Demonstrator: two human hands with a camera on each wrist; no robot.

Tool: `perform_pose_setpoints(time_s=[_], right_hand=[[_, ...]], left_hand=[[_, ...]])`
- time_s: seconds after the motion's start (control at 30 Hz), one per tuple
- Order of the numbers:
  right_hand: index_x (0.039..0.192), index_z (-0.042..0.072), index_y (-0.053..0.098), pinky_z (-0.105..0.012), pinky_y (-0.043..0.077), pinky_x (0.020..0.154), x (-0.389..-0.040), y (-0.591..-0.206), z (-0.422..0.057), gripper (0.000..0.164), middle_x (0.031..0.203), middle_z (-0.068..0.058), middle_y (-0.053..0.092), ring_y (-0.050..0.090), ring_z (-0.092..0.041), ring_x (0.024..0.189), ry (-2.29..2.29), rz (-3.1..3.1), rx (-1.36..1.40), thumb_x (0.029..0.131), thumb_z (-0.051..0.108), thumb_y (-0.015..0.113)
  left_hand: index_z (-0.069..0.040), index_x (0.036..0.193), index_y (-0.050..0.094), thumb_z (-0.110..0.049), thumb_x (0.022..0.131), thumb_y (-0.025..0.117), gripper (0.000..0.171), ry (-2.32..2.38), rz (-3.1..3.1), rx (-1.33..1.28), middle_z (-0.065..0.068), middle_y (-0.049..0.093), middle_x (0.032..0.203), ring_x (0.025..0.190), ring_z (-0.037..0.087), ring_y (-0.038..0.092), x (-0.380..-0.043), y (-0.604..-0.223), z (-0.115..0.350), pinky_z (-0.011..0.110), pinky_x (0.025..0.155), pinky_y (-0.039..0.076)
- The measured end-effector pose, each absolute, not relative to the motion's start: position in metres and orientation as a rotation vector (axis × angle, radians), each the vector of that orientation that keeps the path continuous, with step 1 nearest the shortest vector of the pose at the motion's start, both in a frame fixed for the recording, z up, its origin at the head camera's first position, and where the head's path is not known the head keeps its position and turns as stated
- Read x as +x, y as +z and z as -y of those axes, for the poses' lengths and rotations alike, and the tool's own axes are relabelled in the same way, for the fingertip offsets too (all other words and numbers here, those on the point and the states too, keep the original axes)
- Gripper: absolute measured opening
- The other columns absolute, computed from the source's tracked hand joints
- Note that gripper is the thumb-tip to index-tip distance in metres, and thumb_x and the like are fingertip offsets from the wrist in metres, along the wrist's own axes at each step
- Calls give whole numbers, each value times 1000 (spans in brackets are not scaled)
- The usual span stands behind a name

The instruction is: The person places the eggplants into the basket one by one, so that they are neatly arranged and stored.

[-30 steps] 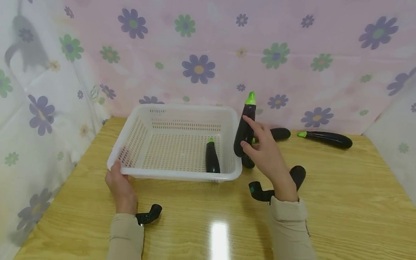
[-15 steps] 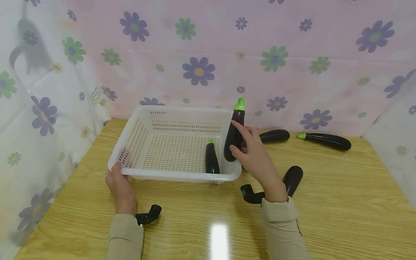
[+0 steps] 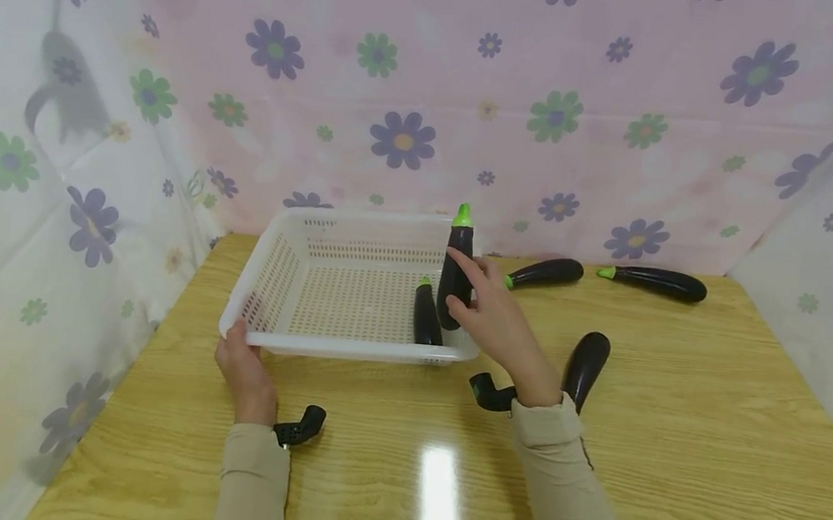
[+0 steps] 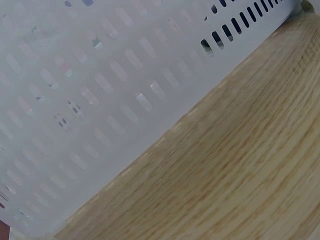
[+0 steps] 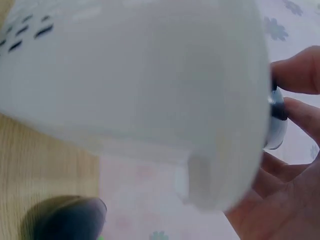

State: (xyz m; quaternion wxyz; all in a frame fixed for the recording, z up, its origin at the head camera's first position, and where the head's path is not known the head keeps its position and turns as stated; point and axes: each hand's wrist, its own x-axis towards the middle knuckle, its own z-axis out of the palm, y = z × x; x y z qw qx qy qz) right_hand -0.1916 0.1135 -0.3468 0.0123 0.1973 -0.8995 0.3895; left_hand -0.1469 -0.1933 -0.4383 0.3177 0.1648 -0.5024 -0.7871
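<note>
My right hand (image 3: 490,311) pinches a dark eggplant (image 3: 456,272) with a bright green cap, held upright over the right end of a white plastic basket (image 3: 348,349). In the right wrist view, the thumb and fingers (image 5: 302,117) grip it just beyond the basket's rim, which hides most of the eggplant. Another eggplant (image 3: 426,315) lies inside the basket, near its right wall. At the basket's front left corner, my left hand (image 3: 247,373) holds the rim with its fingers. The left wrist view shows only the slotted basket wall (image 4: 120,85) close up.
Two eggplants lie at the back right of the wooden table (image 3: 710,422): one (image 3: 551,273) near the basket and one (image 3: 651,281) farther right. Another eggplant (image 3: 587,364) lies behind the right wrist. A flowered cloth (image 3: 433,86) encloses the back and sides.
My right hand has carried the eggplant leftward and slightly down, from beside the basket's right rim to over its inside. The left hand keeps its place on the corner.
</note>
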Motion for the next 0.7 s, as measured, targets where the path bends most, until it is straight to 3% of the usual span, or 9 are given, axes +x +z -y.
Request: perform_pose_setpoints(time_s=[0.17,0.43,0.7], right_hand=[[138,41,24,-33,41,58,-189,-351,-102,54,140,-13,20,49,-17,66,1131,2814,676,91,26,47],[138,33,32,-29,35,44,-183,-358,-87,53,137,-14,26,41,-16,50,1104,2801,675,89,23,49],[138,31,33,-29,38,52,-186,-360,-82,50,138,-17,26,47,-13,56,966,2825,713,91,28,49]], left_hand=[[-10,123,53,-27,92,42,37,-2079,1318,413,9,52,124,114,22,47,-146,-437,193,30,96,32],[-18,129,47,-26,93,38,37,-2079,1368,398,6,47,128,116,21,44,-142,-436,195,33,97,30],[-26,130,43,-16,93,35,40,-2080,1306,369,1,42,132,116,19,42,-146,-434,196,37,97,29]])
